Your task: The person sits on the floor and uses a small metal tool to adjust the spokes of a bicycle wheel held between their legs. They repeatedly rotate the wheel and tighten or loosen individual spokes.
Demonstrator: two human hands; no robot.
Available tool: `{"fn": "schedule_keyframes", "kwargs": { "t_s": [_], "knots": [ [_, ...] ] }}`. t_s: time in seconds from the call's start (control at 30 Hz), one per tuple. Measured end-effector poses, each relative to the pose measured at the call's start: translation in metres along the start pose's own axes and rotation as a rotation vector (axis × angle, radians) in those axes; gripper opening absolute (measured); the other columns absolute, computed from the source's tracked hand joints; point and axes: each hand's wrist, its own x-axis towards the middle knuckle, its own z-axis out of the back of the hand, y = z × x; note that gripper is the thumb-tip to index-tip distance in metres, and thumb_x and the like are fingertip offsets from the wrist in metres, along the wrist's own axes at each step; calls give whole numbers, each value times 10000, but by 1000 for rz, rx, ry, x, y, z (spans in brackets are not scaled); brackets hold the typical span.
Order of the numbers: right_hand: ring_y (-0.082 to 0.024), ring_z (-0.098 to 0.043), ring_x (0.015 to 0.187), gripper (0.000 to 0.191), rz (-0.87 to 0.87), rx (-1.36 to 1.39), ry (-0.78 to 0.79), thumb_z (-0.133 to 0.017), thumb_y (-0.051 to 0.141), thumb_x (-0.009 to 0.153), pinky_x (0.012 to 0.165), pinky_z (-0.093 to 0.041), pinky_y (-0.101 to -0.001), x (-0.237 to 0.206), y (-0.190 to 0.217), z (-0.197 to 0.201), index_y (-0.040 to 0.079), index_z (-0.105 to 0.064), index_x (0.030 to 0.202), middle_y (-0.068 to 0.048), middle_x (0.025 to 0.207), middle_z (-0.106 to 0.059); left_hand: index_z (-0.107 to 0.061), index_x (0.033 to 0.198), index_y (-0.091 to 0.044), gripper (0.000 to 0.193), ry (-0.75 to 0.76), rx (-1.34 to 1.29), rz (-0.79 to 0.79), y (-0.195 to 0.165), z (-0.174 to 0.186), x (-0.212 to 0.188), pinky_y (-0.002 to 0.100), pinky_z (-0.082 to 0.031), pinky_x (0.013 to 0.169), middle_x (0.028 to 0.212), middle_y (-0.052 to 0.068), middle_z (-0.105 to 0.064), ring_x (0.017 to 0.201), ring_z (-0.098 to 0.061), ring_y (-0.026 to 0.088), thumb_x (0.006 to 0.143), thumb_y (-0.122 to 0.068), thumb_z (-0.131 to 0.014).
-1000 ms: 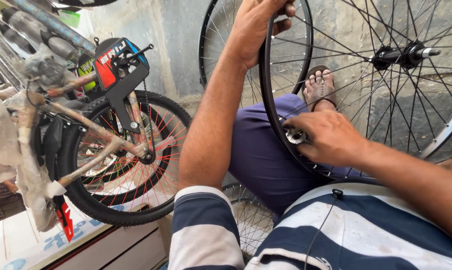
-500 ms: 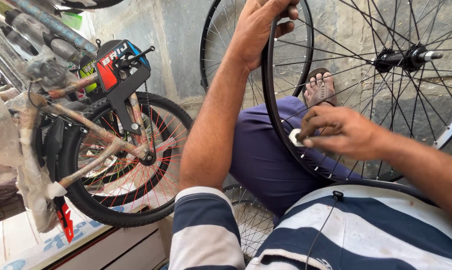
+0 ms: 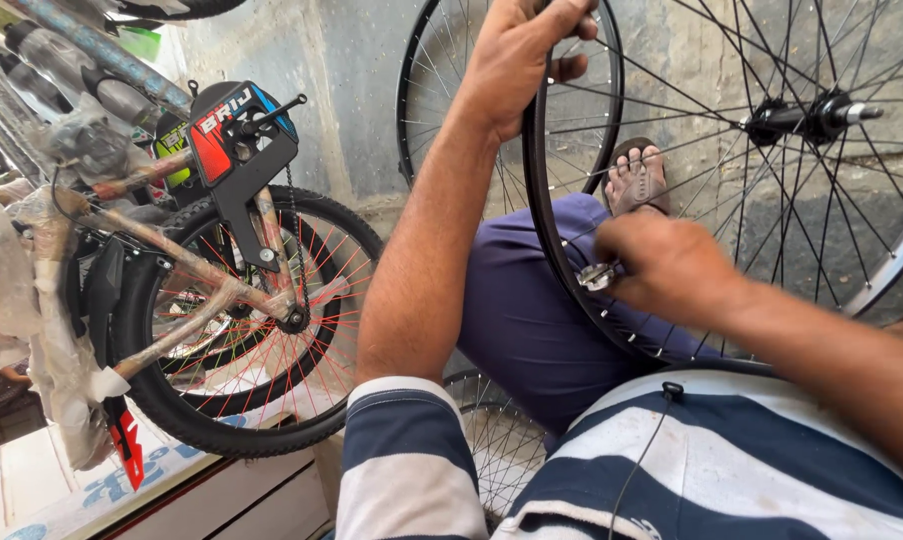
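Gripping the wheel rim (image 3: 533, 200) at its top edge, the left hand (image 3: 516, 55) steadies it. Right hand (image 3: 671, 265) fingers pinch a small metal spoke tool (image 3: 596, 275) at the lower rim. Spokes laced; no tyre fitted yet.

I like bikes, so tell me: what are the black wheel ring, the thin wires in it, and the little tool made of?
The rim looks like black-painted metal, smooth with a dull sheen. The spokes seem to be thin dark metal wire, straight and taut. The small tool in the right hand looks like bare shiny steel.

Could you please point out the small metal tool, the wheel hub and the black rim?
small metal tool (image 3: 597, 276): head view, its silvery end.
wheel hub (image 3: 809, 117): head view, black centre body.
black rim (image 3: 533, 170): head view, left edge.
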Motion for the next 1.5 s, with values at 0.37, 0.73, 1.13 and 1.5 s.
{"fn": "schedule_keyframes", "kwargs": {
  "t_s": [0.37,0.73,1.13,1.5],
  "knots": [
    [-189,-796,912,342,9,661,87,-860,255,715,810,-631,-334,1,-39,1,95,-749,997,-46,952,-786,-722,1110,-65,219,-39,32,14,6,-2,0,329,-598,759,1037,4,-698,961,-680,123,1030,-264,-678],
    [-297,-649,1135,579,-48,24,316,-741,329,789,950,-539,-435,14,36,44,261,-654,1357,-98,1129,-708,-571,1224,-127,277,-81,21,10,-6,-8,-3,331,-587,735,1055,25,-674,938,-668,139,1004,-257,-679],
    [-257,-665,1112,649,-113,205,373,-813,439,802,988,-527,-392,8,17,33,285,-623,1402,-93,1198,-646,-557,1334,-61,386,-46,61,4,2,-1,-6,346,-617,816,1149,57,-693,1012,-683,146,1053,-304,-667],
    [-281,-661,1011,568,42,231,191,-853,397,749,924,-511,-426,6,7,17,194,-694,1256,-77,1060,-705,-423,1452,-102,561,-67,72,-9,0,-1,-5,336,-621,770,1122,85,-694,979,-695,147,1011,-326,-687]
  ]
}}
